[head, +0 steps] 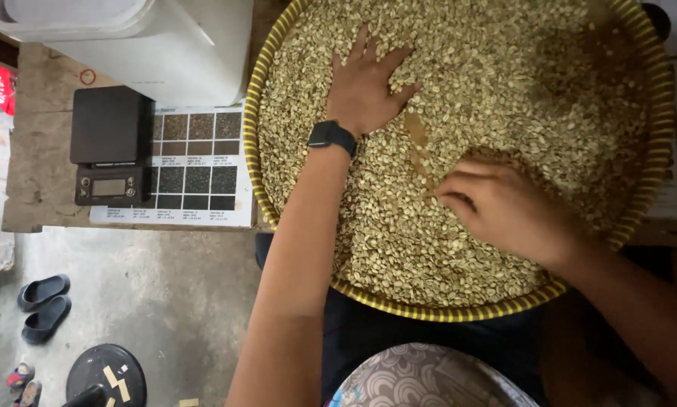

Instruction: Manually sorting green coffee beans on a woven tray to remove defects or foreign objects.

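On the wooden tabletop (48, 151), a round yellow-rimmed woven tray (257, 162) holds pale green beans (504, 83), where the left hand (365, 90) lies flat at twelve o'clock, fingers spread, and the right hand (504, 207) at four o'clock curls its fingers loosely into them, grasping nothing visible.

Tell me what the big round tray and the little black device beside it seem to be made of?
The tray looks like woven cane or bamboo: its rim is wrapped in yellow and dark bands. The device, apparently a small scale, looks like matte black plastic, with a smooth flat top and a small grey display.
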